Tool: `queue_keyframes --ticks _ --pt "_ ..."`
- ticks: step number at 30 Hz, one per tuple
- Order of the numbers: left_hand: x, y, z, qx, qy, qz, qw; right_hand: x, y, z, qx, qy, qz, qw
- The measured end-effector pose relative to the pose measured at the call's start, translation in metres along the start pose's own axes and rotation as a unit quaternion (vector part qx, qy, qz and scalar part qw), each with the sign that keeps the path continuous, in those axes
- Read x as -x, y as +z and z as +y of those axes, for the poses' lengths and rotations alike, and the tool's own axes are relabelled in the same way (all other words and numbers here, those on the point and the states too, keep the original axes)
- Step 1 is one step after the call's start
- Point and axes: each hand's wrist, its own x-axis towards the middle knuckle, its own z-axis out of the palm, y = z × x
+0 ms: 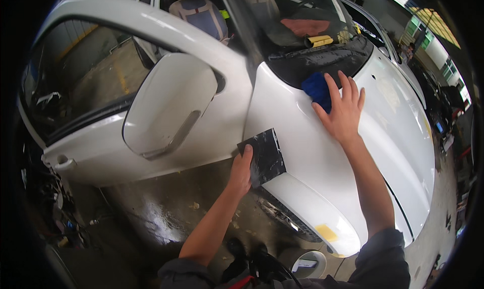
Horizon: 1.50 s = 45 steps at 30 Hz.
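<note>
My left hand (pixel 242 171) grips a black sheet of what looks like wet sandpaper (pixel 268 159), thumb on top, beside the front fender of a white car (pixel 297 132). White smears mark the sheet's surface. Over the rear corner of the hood, my right hand (pixel 344 111) has its fingers spread. A crumpled blue cloth (pixel 316 89) lies at its thumb and index finger, near the base of the windshield; whether the fingers touch it I cannot tell.
The car's front door stands open at left, with a large wing mirror (pixel 171 105) jutting out. A white bucket (pixel 311 265) sits on the wet floor (pixel 156 216) by my feet. Yellow rolls (pixel 319 41) and a red cloth (pixel 305 26) show at the windshield. Another car (pixel 368 19) is beyond.
</note>
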Motion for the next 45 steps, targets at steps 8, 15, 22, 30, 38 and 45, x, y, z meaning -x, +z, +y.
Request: queue_keyframes --ticks 8,15,22,30,38,45 --pt "0.006 0.004 -0.015 -0.189 -0.115 -0.153 0.963 0.142 -0.022 -0.051 -0.712 0.260 -0.310 0.574" --pt "0.003 -0.032 -0.010 -0.330 -0.115 -0.168 0.922 0.158 0.002 -0.087 -0.665 0.315 -0.342 0.584" --pt "-0.038 -0.160 0.007 -0.409 -0.077 -0.185 0.890 0.025 -0.028 -0.103 -0.185 0.006 0.075 0.980" --pt "-0.068 -0.297 0.012 -0.536 -0.154 -0.222 0.800 0.082 0.125 -0.141 0.148 -0.113 -0.177 0.966" --pt "-0.142 -0.367 -0.084 -0.515 -0.061 -0.340 0.785 0.023 0.160 -0.154 0.165 -0.052 -0.002 0.985" --pt "-0.166 -0.501 -0.151 -0.570 0.008 -0.363 0.737 0.141 0.217 -0.206 0.244 -0.126 -0.018 0.961"
